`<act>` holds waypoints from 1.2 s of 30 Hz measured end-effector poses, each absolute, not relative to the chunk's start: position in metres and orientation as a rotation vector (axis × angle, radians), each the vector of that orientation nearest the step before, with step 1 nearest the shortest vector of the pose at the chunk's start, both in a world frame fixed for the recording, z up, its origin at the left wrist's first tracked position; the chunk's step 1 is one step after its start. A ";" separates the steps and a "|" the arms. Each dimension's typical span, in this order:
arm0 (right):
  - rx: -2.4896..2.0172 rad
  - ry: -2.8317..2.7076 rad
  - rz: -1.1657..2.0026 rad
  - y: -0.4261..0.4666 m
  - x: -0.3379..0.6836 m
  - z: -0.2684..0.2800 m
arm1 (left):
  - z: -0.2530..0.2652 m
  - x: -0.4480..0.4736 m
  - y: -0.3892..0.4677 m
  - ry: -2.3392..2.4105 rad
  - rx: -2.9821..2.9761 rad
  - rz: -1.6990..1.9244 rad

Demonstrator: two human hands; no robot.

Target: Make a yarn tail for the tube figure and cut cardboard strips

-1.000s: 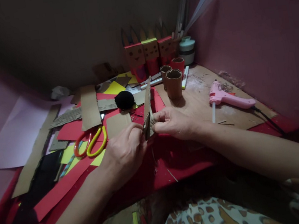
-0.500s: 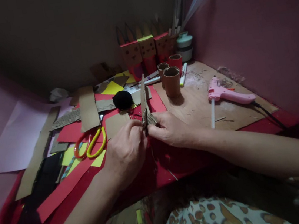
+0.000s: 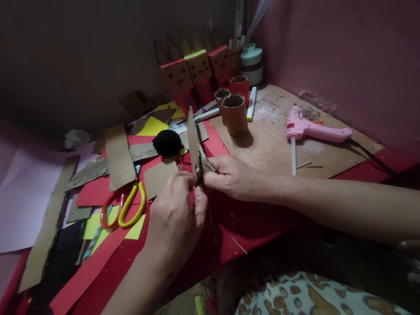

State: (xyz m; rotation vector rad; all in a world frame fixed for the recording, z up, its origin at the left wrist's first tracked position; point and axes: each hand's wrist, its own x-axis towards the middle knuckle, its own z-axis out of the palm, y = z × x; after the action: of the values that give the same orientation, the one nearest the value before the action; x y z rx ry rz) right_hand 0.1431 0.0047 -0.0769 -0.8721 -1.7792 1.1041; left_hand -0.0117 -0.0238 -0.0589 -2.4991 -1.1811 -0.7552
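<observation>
A piece of cardboard (image 3: 193,141) stands nearly edge-on between my hands, its layers parting near the lower end. My left hand (image 3: 176,212) is closed on its lower left side, thumb and fingers pinching the edge. On the other side, my right hand (image 3: 233,179) grips a torn, peeled-back layer. To the left of my left hand lie scissors (image 3: 132,205) with orange and yellow handles, their blades partly under a cardboard strip (image 3: 119,158). A round black thing (image 3: 167,143) rests just behind the cardboard.
Cardboard tubes (image 3: 235,116) stand behind my right hand, near a marker (image 3: 252,104). Box-headed figures with drawn faces (image 3: 198,67) line the back beside a pale green jar (image 3: 252,61). A pink glue gun (image 3: 314,127) with its cord lies right. Red paper (image 3: 88,268) and black material cover the left.
My left thumb has shifted lower and shows more clearly against the cardboard. The cardboard's layers stand slightly wider apart. The whole view has shifted a little.
</observation>
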 end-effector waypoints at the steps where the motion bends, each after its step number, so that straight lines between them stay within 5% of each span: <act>1: -0.881 -1.785 1.104 0.004 0.142 -0.077 | -0.061 -0.010 -0.026 -1.200 -2.473 -0.740; 22: -1.050 -1.815 0.925 -0.002 0.142 -0.073 | -0.051 -0.024 -0.018 -0.895 -2.556 -0.589; 36: -0.643 -1.518 1.315 0.007 0.147 -0.074 | -0.063 -0.009 -0.023 -1.021 -2.476 -0.831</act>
State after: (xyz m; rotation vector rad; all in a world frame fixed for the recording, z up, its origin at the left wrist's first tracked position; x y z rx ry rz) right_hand 0.1468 0.0071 -0.0738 -0.6429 -1.5181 1.3150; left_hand -0.0087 -0.0231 -0.0633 -2.4758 -1.0208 -0.8307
